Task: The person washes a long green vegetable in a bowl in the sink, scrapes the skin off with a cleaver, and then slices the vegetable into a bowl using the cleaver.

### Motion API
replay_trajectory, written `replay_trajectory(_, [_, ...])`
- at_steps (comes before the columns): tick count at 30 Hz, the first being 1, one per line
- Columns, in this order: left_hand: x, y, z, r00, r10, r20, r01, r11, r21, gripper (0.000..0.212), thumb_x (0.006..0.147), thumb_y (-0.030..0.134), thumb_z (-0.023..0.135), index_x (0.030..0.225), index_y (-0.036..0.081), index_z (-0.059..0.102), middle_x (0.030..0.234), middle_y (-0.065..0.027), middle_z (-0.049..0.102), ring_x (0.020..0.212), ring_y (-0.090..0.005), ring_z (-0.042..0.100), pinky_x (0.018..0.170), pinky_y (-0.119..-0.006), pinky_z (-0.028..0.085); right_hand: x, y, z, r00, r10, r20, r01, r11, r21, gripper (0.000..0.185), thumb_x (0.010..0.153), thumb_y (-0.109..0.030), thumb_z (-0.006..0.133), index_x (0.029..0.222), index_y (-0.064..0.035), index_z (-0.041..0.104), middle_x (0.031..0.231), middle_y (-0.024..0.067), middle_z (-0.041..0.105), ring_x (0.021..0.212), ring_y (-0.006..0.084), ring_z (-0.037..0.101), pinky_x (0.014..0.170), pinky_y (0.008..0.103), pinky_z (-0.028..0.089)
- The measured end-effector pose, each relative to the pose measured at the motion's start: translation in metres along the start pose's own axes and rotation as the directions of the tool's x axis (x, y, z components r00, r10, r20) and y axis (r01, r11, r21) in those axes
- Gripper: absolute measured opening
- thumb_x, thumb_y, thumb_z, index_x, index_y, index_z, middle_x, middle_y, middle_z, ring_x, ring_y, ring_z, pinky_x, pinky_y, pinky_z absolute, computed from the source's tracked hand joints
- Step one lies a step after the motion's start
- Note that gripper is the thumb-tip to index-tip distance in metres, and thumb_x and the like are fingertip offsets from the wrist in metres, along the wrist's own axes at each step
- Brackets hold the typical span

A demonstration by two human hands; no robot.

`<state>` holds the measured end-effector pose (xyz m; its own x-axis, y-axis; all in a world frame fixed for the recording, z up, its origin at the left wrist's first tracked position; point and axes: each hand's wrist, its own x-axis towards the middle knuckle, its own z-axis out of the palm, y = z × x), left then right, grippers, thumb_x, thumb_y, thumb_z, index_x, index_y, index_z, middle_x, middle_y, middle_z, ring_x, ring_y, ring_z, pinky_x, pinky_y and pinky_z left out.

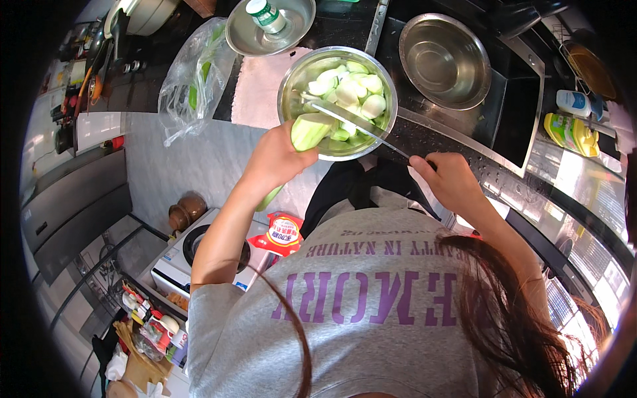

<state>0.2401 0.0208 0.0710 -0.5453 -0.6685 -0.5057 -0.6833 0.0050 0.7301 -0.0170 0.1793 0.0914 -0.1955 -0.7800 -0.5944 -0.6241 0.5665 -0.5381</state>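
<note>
My left hand (281,154) grips a long pale green gourd (311,132), its peeled, cut end pointing over the near left rim of a steel bowl (390,107). The gourd's lower part passes behind my wrist and shows again below it. In my right hand (443,176) is the dark handle of a kitchen knife (356,122). The blade reaches left across the bowl, its tip just above the gourd's cut end. Pale green gourd pieces (351,92) are heaped inside the bowl. I cannot tell whether the blade touches the gourd.
Behind the bowl lie a pink cloth (256,92) and a steel basin (234,42) holding a green-labelled jar (268,20). A clear plastic bag (184,99) with green stalks hangs over the counter edge. Right, another steel basin (443,59) rests in the sink (522,119), near a yellow bottle (570,134).
</note>
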Motion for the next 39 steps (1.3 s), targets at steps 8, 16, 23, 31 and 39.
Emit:
replay_trajectory(8, [0.008, -0.003, 0.016, 0.997, -0.069, 0.025, 0.074, 0.926, -0.37, 0.023, 0.077, 0.006, 0.067, 0.095, -0.008, 0.062, 0.074, -0.0078, 0.064, 0.049, -0.0097, 0.054, 0.044, -0.026, 0.045, -0.013, -0.043, -0.005, 0.982, -0.188, 0.032, 0.184, 0.978, 0.102, 0.057, 0.09, -0.05, 0.055, 0.075, 0.0046, 0.061, 0.061, 0.0238, 0.055, 0.061, 0.04, 0.057, 0.058, 0.0439, 0.047])
replay_trajectory(16, [0.003, 0.001, 0.018, 0.994, -0.095, -0.055, 0.074, 0.951, -0.301, 0.022, 0.077, 0.003, 0.066, 0.095, -0.007, 0.061, 0.073, -0.0077, 0.063, 0.052, -0.0102, 0.055, 0.046, -0.025, 0.046, -0.016, -0.043, -0.002, 0.965, -0.255, 0.057, 0.256, 0.967, -0.007, 0.06, 0.088, -0.053, 0.054, 0.073, 0.004, 0.06, 0.06, 0.0231, 0.056, 0.061, 0.0402, 0.058, 0.06, 0.0454, 0.048])
replay_trajectory(23, [0.001, -0.004, 0.016, 0.993, -0.114, 0.001, 0.11, 0.956, -0.272, 0.026, 0.078, 0.009, 0.067, 0.098, -0.005, 0.058, 0.077, -0.0065, 0.063, 0.056, -0.0101, 0.056, 0.048, -0.026, 0.047, 0.001, -0.018, 0.015, 0.986, -0.168, -0.001, 0.168, 0.985, -0.024, 0.059, 0.088, -0.054, 0.055, 0.072, 0.003, 0.061, 0.063, 0.0237, 0.057, 0.063, 0.0406, 0.059, 0.062, 0.0454, 0.048])
replay_trajectory(31, [0.002, 0.003, 0.01, 0.99, -0.139, 0.03, 0.142, 0.937, -0.319, 0.028, 0.079, 0.011, 0.067, 0.099, -0.005, 0.057, 0.072, -0.0044, 0.061, 0.05, -0.0098, 0.054, 0.046, -0.025, 0.046, -0.005, -0.013, 0.008, 0.993, -0.115, -0.009, 0.116, 0.988, 0.105, 0.052, 0.091, -0.043, 0.056, 0.072, 0.0056, 0.057, 0.058, 0.0223, 0.049, 0.055, 0.0344, 0.046, 0.054, 0.0424, 0.042])
replay_trajectory(39, [0.006, 0.006, 0.019, 0.985, -0.168, 0.027, 0.171, 0.968, -0.185, 0.02, 0.077, 0.003, 0.065, 0.094, -0.007, 0.061, 0.075, -0.0089, 0.063, 0.059, -0.0129, 0.06, 0.049, -0.027, 0.049, -0.021, -0.038, -0.004, 0.965, -0.253, 0.073, 0.253, 0.967, 0.008, 0.058, 0.088, -0.053, 0.055, 0.08, 0.0039, 0.063, 0.061, 0.0233, 0.057, 0.061, 0.0407, 0.059, 0.058, 0.0445, 0.048])
